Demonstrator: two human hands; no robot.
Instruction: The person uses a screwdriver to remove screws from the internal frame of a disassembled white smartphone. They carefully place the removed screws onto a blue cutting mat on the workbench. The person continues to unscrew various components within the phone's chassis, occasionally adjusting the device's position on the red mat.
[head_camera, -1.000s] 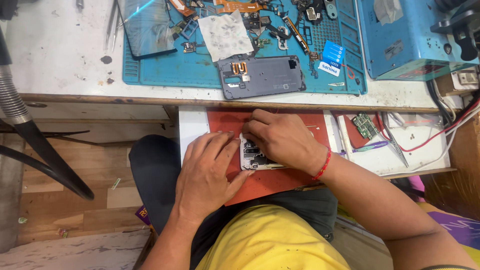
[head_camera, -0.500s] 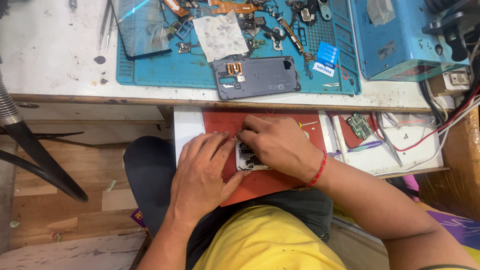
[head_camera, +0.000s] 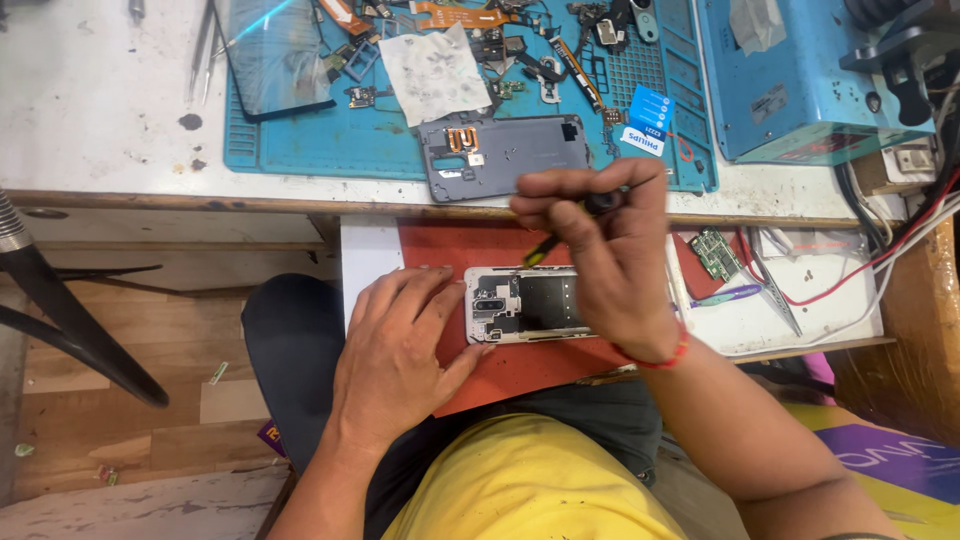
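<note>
— Since a second ago our right hand (head_camera: 610, 262) has lifted off the opened phone (head_camera: 528, 305) and now pinches a small screwdriver (head_camera: 562, 229).

— And our left hand (head_camera: 400, 350)?

— Spread flat, pressing the phone's camera end onto the red mat (head_camera: 460, 240).

— So where's the phone from the tool?

— Just below the tip, long axis running sideways between our hands.
</note>
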